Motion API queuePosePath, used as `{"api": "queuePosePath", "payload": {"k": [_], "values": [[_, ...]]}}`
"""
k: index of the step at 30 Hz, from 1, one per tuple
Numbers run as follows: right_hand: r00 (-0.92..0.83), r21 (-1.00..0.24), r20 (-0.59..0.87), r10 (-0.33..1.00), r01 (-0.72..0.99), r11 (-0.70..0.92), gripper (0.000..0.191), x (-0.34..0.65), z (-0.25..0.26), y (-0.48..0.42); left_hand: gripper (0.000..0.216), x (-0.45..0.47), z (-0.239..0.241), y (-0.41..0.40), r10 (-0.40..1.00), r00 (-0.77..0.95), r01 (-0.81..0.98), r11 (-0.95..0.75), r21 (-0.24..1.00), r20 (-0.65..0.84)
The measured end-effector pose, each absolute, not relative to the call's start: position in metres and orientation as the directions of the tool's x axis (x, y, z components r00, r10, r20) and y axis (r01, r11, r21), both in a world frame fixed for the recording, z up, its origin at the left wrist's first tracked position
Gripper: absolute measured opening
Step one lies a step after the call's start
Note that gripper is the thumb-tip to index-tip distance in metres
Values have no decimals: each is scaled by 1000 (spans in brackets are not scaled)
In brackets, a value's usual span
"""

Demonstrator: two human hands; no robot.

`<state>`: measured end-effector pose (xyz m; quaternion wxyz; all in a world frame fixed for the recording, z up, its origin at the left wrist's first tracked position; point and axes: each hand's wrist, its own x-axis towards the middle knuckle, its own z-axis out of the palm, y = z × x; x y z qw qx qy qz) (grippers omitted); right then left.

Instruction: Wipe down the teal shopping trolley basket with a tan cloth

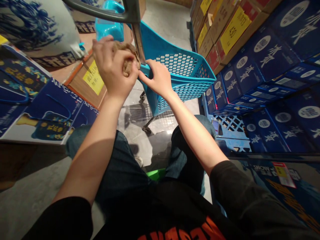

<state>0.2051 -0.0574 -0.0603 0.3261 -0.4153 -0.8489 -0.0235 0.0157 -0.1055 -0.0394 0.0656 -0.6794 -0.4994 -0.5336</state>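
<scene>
My left hand [113,71] is curled around a crumpled brown cloth [128,66], pressed near the upper corner of a blue plastic shopping cart basket [180,63]. Just right of it, my right hand [160,80] grips the basket's near rim, thumb toward the cloth. The cart's metal post [138,41] rises between and beyond my hands to a grey handle [100,12]. Behind my left hand stands a glossy blue plastic container [110,26], partly hidden by the fingers.
Blue boxes [265,50] and brown cartons [230,30] are stacked on the right, beside a blue plastic crate [228,128]. At left are large blue-and-white jars [37,30], a yellow sign [93,77] and blue gift boxes [50,113]. Cart wheels [147,129] rest on the tiled floor.
</scene>
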Motion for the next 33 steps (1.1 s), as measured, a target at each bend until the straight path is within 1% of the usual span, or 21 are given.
{"api": "queuePosePath", "payload": {"k": [2,4,6,9,11,12,13,15,17,19,21,24,26,27,29,30,32,33], "values": [[-443,-236,573,689,717,656,84,207,-60,-58,27,21,-37,-110,649,-36,737,-497,459,760],[-447,-236,574,686,711,662,84,208,-59,-59,26,10,-39,-101,638,-49,764,-472,440,768],[-454,-234,575,681,706,669,84,208,-58,-60,29,-10,-45,-82,579,-131,764,-459,454,805],[-454,-234,577,679,704,670,84,207,-58,-60,35,-30,-54,-62,439,-227,704,-544,458,870],[-448,-236,582,679,706,667,85,206,-58,-60,37,-24,-55,-66,404,-241,683,-576,450,882],[-445,-236,584,679,707,667,85,206,-59,-60,32,-15,-54,-73,408,-237,702,-555,445,882],[-444,-236,586,678,706,667,85,206,-59,-60,25,-4,-52,-83,446,-220,728,-517,450,867],[-442,-236,585,680,709,665,85,207,-59,-61,15,16,-46,-103,548,-112,787,-461,411,829],[-439,-234,583,683,715,659,84,208,-59,-61,11,27,-40,-114,624,-2,807,-461,370,781],[-444,-225,585,679,715,662,85,209,-59,-61,11,22,-37,-114,638,41,804,-478,355,769],[-457,-213,593,663,705,677,89,209,-59,-59,17,6,-37,-102,595,-29,772,-497,396,803],[-464,-203,610,642,692,693,95,207,-61,-56,21,-18,-41,-75,494,-221,631,-585,509,841],[-458,-199,616,641,697,689,97,206,-62,-55,23,-24,-45,-63,425,-278,533,-678,507,861],[-454,-198,617,642,700,686,98,206,-63,-55,25,-23,-47,-61,392,-288,516,-705,486,874],[-450,-194,620,643,705,682,98,206,-65,-55,27,-14,-50,-65,377,-263,566,-685,458,888],[-449,-193,621,642,707,680,99,206,-66,-55,24,-8,-50,-70,401,-223,613,-651,448,889],[-450,-187,620,642,710,679,98,208,-67,-54,17,2,-49,-83,505,-68,678,-609,411,860],[-453,-183,617,643,712,678,98,209,-67,-54,19,5,-47,-89,558,18,692,-606,392,830]]}}
